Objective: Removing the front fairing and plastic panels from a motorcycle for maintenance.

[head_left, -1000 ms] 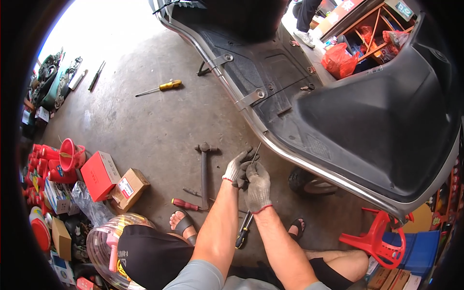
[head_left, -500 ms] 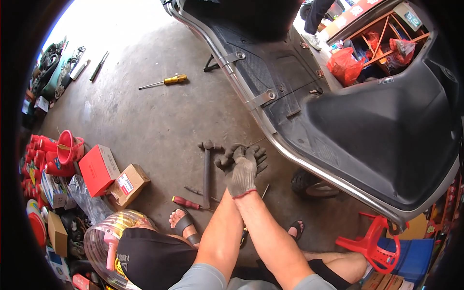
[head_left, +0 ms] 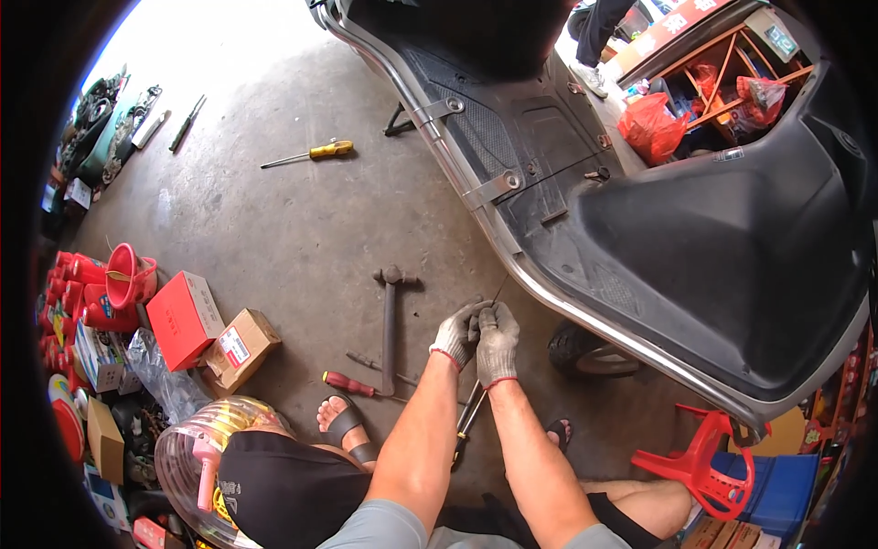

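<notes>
My left hand (head_left: 454,337) and my right hand (head_left: 498,346), both in grey knitted gloves with red cuffs, meet fingertip to fingertip above the floor. A thin dark wire (head_left: 500,289) runs up from the right fingers toward the chrome rail (head_left: 540,287) of a black scooter (head_left: 704,247). The right fingers are closed on this wire. Closed too, the left fingers press against the right ones, and what they pinch is hidden. Just left of the hands lies a hammer (head_left: 390,334). Below them is a long tool with a black and yellow handle (head_left: 459,446), partly covered by my forearm.
A red-handled screwdriver (head_left: 349,384) and a dark rod (head_left: 364,360) lie near the hammer; a yellow-handled screwdriver (head_left: 331,149) is farther off. Boxes, such as a red one (head_left: 185,320), crowd the left. A scooter wheel (head_left: 594,352) and red plastic stool (head_left: 700,462) stand right.
My hands were crossed, with the right palm upturned and its fingers spread. Now they are uncrossed, slightly lower and side by side, with their fingers closed together.
</notes>
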The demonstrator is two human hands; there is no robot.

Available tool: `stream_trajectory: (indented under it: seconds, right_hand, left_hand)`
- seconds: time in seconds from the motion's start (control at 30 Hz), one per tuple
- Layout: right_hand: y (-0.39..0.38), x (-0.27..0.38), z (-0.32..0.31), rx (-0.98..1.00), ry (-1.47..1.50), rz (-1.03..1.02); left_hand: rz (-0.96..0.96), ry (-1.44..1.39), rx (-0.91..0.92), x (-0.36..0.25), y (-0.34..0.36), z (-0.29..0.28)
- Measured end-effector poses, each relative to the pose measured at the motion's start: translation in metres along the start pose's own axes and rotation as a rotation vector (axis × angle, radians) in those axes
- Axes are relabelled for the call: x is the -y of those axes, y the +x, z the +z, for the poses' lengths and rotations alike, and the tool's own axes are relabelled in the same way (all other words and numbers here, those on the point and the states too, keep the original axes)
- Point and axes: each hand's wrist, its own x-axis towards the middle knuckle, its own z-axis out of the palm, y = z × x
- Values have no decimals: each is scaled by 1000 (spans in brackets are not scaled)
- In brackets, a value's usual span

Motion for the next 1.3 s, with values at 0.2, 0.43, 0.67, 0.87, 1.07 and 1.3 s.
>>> stream_trajectory:
  seconds: [0.2, 0.43, 0.67, 0.87, 1.07, 1.3]
  right_hand:
    - [-7, 11, 23, 83, 224, 111]
    - [-4, 48, 58, -3, 802, 321]
    - [27, 89, 101, -94, 1004, 452]
    - [17, 69, 76, 65, 1002, 394]
    - [3, 88, 71, 128, 936, 420]
    - [-5, 82, 50, 232, 840, 458]
  left_hand:
    - [-267, -464, -66, -14, -1, 15]
    - [-285, -537, -36, -7, -10, 32]
    - [-253, -589, -43, -33, 20, 66]
    - [-257, -655, -42, -36, 15, 81]
    - [-254, -694, -15, -46, 8, 93]
    - [-260, -737, 39, -64, 11, 124]
